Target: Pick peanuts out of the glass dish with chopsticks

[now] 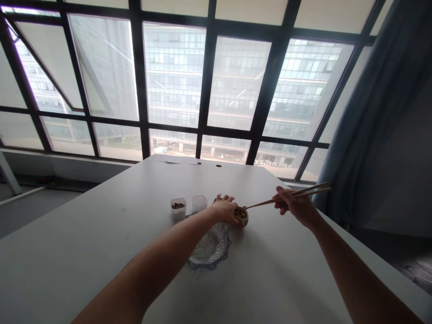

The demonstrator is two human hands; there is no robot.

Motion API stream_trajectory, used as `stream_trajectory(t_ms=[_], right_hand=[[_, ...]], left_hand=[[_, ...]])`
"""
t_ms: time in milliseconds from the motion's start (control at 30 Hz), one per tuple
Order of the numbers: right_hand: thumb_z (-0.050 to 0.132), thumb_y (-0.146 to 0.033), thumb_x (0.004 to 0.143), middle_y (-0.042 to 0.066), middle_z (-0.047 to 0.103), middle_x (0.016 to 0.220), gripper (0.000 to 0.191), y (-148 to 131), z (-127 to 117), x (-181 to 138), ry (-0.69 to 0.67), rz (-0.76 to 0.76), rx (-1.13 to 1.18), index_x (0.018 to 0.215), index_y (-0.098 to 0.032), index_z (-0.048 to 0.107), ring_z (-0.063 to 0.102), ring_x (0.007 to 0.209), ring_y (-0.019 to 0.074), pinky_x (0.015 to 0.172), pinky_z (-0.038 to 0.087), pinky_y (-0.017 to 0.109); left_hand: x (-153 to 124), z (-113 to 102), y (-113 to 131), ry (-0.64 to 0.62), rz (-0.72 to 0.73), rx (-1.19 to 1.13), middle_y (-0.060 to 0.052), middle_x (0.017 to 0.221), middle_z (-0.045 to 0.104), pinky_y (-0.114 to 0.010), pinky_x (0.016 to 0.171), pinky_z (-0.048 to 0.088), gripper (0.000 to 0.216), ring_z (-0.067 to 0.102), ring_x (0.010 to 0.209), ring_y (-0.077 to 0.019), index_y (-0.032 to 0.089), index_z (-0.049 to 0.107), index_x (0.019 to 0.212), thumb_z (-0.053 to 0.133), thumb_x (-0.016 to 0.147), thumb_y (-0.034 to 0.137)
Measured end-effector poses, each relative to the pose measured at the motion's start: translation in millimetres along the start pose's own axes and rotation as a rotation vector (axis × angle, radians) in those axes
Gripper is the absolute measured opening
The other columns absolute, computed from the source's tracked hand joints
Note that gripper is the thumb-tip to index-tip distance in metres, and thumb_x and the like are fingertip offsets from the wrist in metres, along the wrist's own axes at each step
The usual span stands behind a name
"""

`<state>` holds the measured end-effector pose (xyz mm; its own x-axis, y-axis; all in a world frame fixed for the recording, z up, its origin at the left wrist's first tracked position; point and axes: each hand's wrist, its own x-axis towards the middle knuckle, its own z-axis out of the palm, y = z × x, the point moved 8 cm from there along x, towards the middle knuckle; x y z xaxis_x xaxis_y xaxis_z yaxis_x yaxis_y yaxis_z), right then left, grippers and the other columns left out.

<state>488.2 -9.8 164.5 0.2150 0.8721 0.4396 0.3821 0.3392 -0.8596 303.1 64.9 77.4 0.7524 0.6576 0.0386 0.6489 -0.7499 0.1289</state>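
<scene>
My right hand [293, 204] is closed around a pair of wooden chopsticks [270, 201]. Their tips point left and reach the rim of a small light-coloured cup [245, 221], which has brown pieces inside, too small to name. Against the left side of this cup rests my left hand [225, 209], its fingers bent round it; part of the cup is hidden by the hand. Below my left forearm stands a clear glass bowl [221, 254] with a scalloped rim, partly covered by the arm.
Left of the hands are two small clear plastic tubs: one tub [178, 213] with dark pieces in it, another tub [200, 203] beside it. White papers [177, 159] lie at the far edge of the white table [101, 243]. A blue curtain [357, 135] hangs at the right.
</scene>
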Motion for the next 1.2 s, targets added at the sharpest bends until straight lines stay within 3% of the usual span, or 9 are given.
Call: stream_trajectory(t_ms=[333,500,667,767,900,1067,1200], right_hand=[[0.066,-0.071,0.076,0.007,0.065,0.047,0.06,-6.8,11.2,-3.2,-0.053,-0.02,-0.143,0.064,-0.012,0.07,0.055,0.032,0.0106,0.032,0.044,0.019],[0.064,-0.074,0.075,0.007,0.066,0.049,0.062,-8.2,16.1,-5.5,-0.058,-0.026,-0.173,0.065,-0.012,0.071,0.055,0.034,0.0111,0.034,0.046,0.02],[0.062,-0.073,0.078,0.007,0.066,0.049,0.06,-23.2,20.9,-10.5,0.029,-0.092,-0.136,0.065,-0.014,0.07,0.055,0.035,0.0109,0.035,0.044,0.021],[0.063,-0.072,0.078,0.005,0.065,0.048,0.058,-36.1,41.3,-20.6,-0.002,-0.119,-0.036,0.065,-0.015,0.07,0.053,0.035,0.0105,0.035,0.043,0.021],[0.067,-0.07,0.076,0.004,0.064,0.05,0.055,-43.9,100.7,-49.0,-0.239,-0.084,0.112,0.067,-0.016,0.07,0.052,0.036,0.0104,0.035,0.04,0.021],[0.058,-0.065,0.086,0.002,0.061,0.049,0.054,-39.3,155.6,-86.8,-0.388,-0.059,0.169,0.066,-0.016,0.066,0.048,0.036,0.0092,0.035,0.035,0.02],[0.054,-0.058,0.092,0.003,0.061,0.05,0.051,-41.8,173.1,-104.2,-0.499,-0.128,0.084,0.064,-0.017,0.065,0.049,0.039,0.01,0.038,0.036,0.021]], left_hand=[[-6.0,-8.4,15.3,0.096,0.097,0.061,-0.016,0.142,0.048,-0.06,0.117,0.01,0.082,0.039,0.133,-0.0351,0.018,0.051,0.126,0.074,0.061,0.063],[-6.9,-6.4,9.9,0.082,0.057,0.022,-0.017,0.145,0.046,-0.06,0.118,0.008,0.085,0.035,0.137,-0.0362,0.017,0.053,0.128,0.069,0.064,0.071],[-13.7,-12.2,-4.9,0.07,0.029,-0.035,-0.018,0.153,0.039,-0.063,0.117,0.009,0.088,0.028,0.143,-0.0384,0.019,0.055,0.132,0.064,0.067,0.078],[-35.8,-32.8,-28.0,0.222,0.047,-0.08,-0.015,0.151,0.043,-0.061,0.117,0.011,0.075,0.032,0.142,-0.0361,0.022,0.057,0.129,0.059,0.076,0.074],[-90.9,-60.4,-88.0,0.547,-0.032,-0.063,-0.013,0.139,0.057,-0.056,0.116,0.019,0.057,0.046,0.132,-0.0317,0.021,0.06,0.123,0.058,0.086,0.063],[-148.3,-51.1,-168.1,0.624,-0.234,-0.104,-0.012,0.123,0.067,-0.054,0.106,0.034,0.041,0.057,0.119,-0.0312,0.019,0.064,0.112,0.054,0.091,0.053],[-172.2,-36.9,-193.6,0.671,-0.248,-0.18,-0.012,0.114,0.07,-0.05,0.099,0.043,0.042,0.061,0.111,-0.0293,0.019,0.065,0.105,0.046,0.094,0.055]])
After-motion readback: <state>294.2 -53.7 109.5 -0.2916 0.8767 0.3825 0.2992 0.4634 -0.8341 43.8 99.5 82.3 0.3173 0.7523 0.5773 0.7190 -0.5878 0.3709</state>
